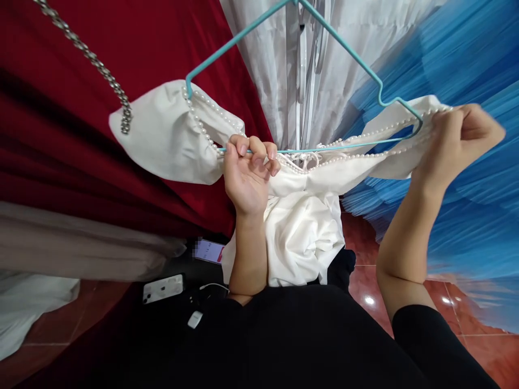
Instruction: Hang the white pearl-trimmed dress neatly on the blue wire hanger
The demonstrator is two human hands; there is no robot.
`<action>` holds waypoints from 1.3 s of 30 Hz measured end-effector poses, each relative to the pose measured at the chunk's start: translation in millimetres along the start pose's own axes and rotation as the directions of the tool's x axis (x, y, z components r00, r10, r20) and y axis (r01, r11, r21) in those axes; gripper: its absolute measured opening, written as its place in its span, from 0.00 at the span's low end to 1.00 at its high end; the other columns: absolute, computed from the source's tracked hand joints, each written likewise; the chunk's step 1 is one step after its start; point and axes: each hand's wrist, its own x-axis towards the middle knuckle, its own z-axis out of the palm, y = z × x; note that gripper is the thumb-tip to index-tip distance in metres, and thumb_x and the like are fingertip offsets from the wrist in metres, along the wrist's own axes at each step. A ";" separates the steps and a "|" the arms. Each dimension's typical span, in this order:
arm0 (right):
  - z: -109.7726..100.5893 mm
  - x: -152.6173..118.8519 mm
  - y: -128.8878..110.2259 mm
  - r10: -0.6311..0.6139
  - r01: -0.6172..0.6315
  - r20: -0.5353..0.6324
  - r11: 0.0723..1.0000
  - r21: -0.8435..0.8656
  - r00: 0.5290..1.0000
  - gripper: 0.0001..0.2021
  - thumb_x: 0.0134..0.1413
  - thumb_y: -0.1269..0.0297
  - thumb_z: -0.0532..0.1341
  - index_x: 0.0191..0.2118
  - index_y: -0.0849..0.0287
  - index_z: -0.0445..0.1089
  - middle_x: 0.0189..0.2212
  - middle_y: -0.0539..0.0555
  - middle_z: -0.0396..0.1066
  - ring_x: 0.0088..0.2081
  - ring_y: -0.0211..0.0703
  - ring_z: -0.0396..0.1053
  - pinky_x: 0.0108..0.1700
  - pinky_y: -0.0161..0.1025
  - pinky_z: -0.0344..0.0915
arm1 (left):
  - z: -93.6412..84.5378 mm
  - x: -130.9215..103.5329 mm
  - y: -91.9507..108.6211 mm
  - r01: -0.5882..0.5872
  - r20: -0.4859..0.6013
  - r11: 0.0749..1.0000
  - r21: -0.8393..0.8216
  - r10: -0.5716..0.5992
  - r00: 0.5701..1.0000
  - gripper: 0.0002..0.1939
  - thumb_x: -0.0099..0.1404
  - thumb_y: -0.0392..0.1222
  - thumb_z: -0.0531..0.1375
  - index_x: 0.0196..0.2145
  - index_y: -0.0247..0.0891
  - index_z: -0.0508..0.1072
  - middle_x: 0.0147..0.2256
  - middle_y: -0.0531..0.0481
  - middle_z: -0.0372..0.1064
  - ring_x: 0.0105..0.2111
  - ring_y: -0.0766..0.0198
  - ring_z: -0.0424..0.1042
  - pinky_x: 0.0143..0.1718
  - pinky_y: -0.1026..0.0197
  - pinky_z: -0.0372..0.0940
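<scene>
A white dress point(306, 232) with pearl-trimmed edges hangs bunched in front of me on a teal clothes hanger point(344, 48). My left hand point(250, 175) is closed at the hanger's lower bar, its thumb and forefinger pinched together beside the pearl trim. Whether some dress fabric is also between those fingers, I cannot tell. Out at the right, my right hand point(458, 138) grips the pearl-edged sleeve end of the dress, just beyond the hanger's right corner. The dress's other puffed sleeve point(166, 135) droops from the hanger's left corner.
Red fabric point(162, 43) hangs at the left, beside a metal chain point(85, 48). White cloth point(263, 43) hangs behind the hanger, blue tulle point(478, 178) at the right. Below left lie a white phone point(163, 289), another lit screen point(208, 251) and a small white case point(195, 320).
</scene>
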 end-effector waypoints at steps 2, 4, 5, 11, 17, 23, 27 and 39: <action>5.9 14.2 -11.3 -0.026 0.027 0.070 0.999 -0.018 0.997 0.22 0.53 0.80 0.57 0.17 0.49 0.51 0.20 0.48 0.48 0.25 0.38 0.50 0.33 0.42 0.52 | -1.2 0.3 0.1 -0.003 -0.002 1.000 0.004 0.003 1.000 0.21 0.74 0.56 0.58 0.30 0.43 0.56 0.24 0.54 0.48 0.28 0.63 0.66 0.21 0.68 0.60; 18.0 21.8 -26.0 -0.069 0.075 0.134 0.997 -0.035 0.989 0.23 0.49 0.83 0.58 0.17 0.49 0.51 0.19 0.48 0.48 0.27 0.40 0.54 0.34 0.42 0.55 | -3.0 1.5 -0.8 -0.013 0.013 1.000 -0.013 0.013 1.000 0.21 0.73 0.55 0.60 0.30 0.43 0.56 0.25 0.54 0.48 0.28 0.63 0.66 0.21 0.68 0.60; 25.1 23.5 -34.2 -0.084 0.092 0.164 0.995 -0.043 0.983 0.23 0.47 0.84 0.59 0.17 0.49 0.51 0.19 0.48 0.49 0.28 0.41 0.55 0.34 0.42 0.56 | -3.8 2.3 -1.6 -0.018 0.023 1.000 -0.022 0.019 1.000 0.21 0.72 0.55 0.61 0.30 0.43 0.56 0.25 0.54 0.48 0.28 0.63 0.66 0.21 0.69 0.60; 51.6 16.7 -72.8 -0.047 0.034 0.231 0.998 0.062 0.972 0.20 0.56 0.81 0.57 0.22 0.48 0.57 0.24 0.48 0.61 0.29 0.42 0.64 0.35 0.44 0.63 | -4.6 3.8 -6.3 -0.053 0.047 0.999 -0.002 0.053 0.997 0.21 0.69 0.55 0.63 0.30 0.43 0.56 0.25 0.54 0.48 0.29 0.62 0.65 0.20 0.68 0.58; 28.0 -14.8 -45.9 0.004 0.002 0.084 0.998 -0.069 0.996 0.06 0.62 0.65 0.66 0.36 0.46 0.71 0.38 0.49 0.72 0.42 0.44 0.69 0.42 0.47 0.66 | -2.7 1.9 -4.2 -0.061 0.032 0.997 0.055 0.059 0.998 0.22 0.71 0.55 0.60 0.30 0.43 0.54 0.25 0.54 0.47 0.29 0.62 0.65 0.21 0.67 0.57; 11.1 -29.1 -20.2 0.207 -0.172 0.278 0.974 -0.146 0.938 0.15 0.53 0.62 0.72 0.24 0.54 0.65 0.23 0.46 0.65 0.24 0.32 0.58 0.28 0.41 0.55 | -5.7 5.8 -6.6 -0.078 0.038 0.993 0.085 0.075 0.997 0.24 0.69 0.57 0.63 0.30 0.43 0.53 0.25 0.53 0.47 0.29 0.61 0.67 0.20 0.66 0.57; 19.1 -20.7 -31.0 0.185 -0.129 0.313 0.973 -0.192 0.931 0.13 0.48 0.75 0.67 0.21 0.57 0.64 0.19 0.44 0.61 0.22 0.29 0.55 0.26 0.38 0.50 | -4.8 5.2 -6.4 -0.090 -0.002 0.986 0.141 0.091 0.996 0.22 0.71 0.57 0.61 0.30 0.44 0.55 0.25 0.53 0.48 0.29 0.61 0.67 0.20 0.66 0.58; 42.8 -41.6 -86.4 -0.150 0.109 0.203 0.974 0.200 0.968 0.18 0.65 0.55 0.63 0.26 0.52 0.57 0.23 0.47 0.57 0.25 0.36 0.54 0.28 0.40 0.54 | 0.8 -0.1 -0.5 -0.047 -0.039 0.988 0.144 0.053 0.998 0.20 0.75 0.54 0.56 0.30 0.43 0.55 0.23 0.54 0.51 0.28 0.63 0.67 0.21 0.66 0.61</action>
